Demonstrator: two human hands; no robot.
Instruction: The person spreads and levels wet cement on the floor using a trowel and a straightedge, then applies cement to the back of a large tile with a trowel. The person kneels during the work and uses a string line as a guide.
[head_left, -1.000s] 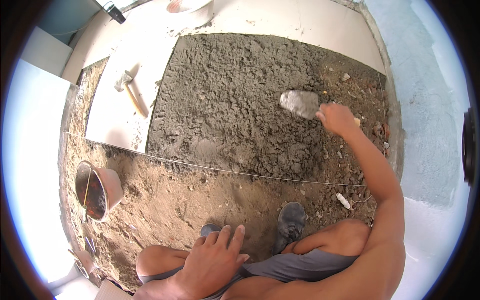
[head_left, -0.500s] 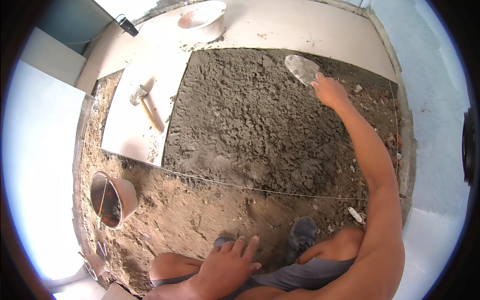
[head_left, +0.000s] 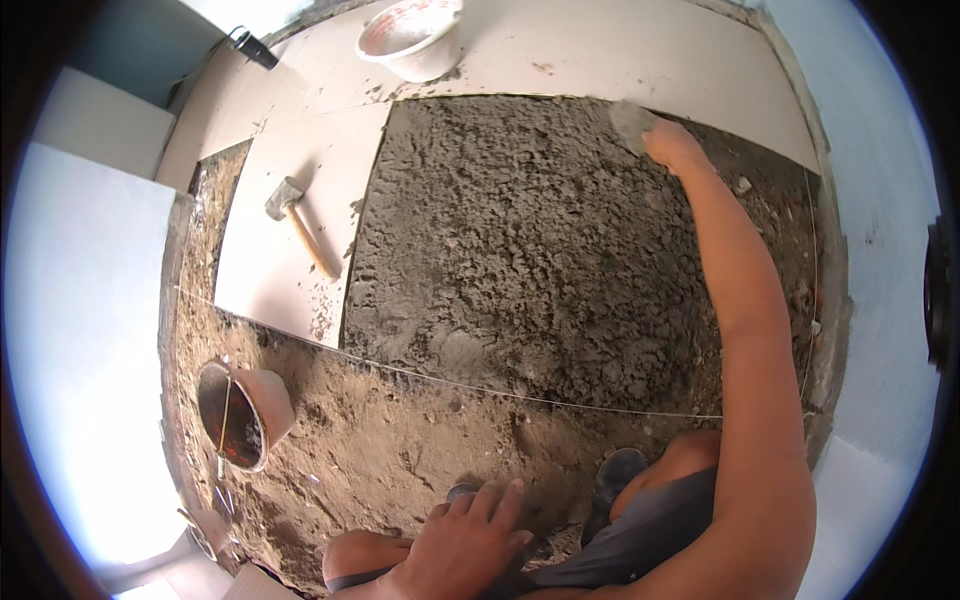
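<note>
Mortar bed (head_left: 520, 260) being spread: right hand (head_left: 675, 148) grips trowel (head_left: 630, 122) at its far edge; left hand (head_left: 470, 550) rests open on knee. Next, likely a steady pull back.

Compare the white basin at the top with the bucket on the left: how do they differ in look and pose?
The basin is white, wide and shallow, while the bucket is pinkish-brown, narrower and deeper. The basin stands upright on the pale laid tiles; the bucket looks tipped toward the left on the bare sandy ground. A thin handle or stick crosses the bucket's dark mouth; nothing like that shows in the basin. Both are round, open and stained inside.
</note>
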